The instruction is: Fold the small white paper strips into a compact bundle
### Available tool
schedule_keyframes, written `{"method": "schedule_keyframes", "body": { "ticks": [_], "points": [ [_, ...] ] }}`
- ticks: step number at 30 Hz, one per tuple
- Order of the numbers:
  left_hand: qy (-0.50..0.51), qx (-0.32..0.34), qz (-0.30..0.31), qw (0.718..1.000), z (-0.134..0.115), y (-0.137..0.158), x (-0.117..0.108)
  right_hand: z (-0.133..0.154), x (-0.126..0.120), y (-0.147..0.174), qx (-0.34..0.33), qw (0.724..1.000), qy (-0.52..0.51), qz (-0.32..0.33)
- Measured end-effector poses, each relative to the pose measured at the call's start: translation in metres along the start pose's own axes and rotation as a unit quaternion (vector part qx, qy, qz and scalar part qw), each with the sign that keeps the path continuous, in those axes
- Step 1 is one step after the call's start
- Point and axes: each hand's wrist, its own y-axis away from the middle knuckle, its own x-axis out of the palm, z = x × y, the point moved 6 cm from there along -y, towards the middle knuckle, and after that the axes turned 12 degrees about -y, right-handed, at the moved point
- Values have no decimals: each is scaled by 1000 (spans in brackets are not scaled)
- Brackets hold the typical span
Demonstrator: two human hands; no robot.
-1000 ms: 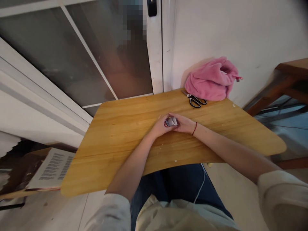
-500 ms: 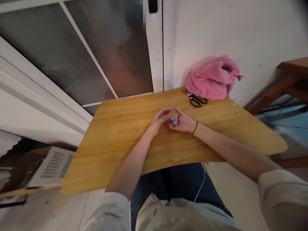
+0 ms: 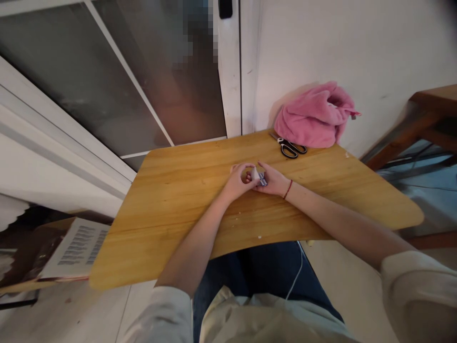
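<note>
Gripping in both hands, over the middle of the wooden worktop (image 3: 171, 205), one small pale item (image 3: 254, 175), too small to name exactly: pinching with the left hand (image 3: 237, 185), holding with the right hand (image 3: 274, 182), with raised thumb. Can see, at the worktop's far right edge, black-handled scissors (image 3: 290, 150) just beside a pink plush bag (image 3: 309, 121); behind the worktop, a glazed door (image 3: 121, 81); left of the worktop, lower, a printed cardboard box (image 3: 76, 245).
</note>
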Motion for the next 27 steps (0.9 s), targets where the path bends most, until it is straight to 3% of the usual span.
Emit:
{"method": "schedule_keyframes", "body": {
  "ticks": [8, 16, 27],
  "points": [
    [-68, 15, 29, 997, 10, 0, 10, -1, -2, -8, 1, 1000, 19, 14],
    [-141, 23, 28, 989, -4, 4, 9, -3, 4, -2, 2, 999, 36, 27],
    [-13, -24, 3, 1000, -1, 0, 3, -2, 5, -1, -14, 1000, 6, 22]
  ]
}}
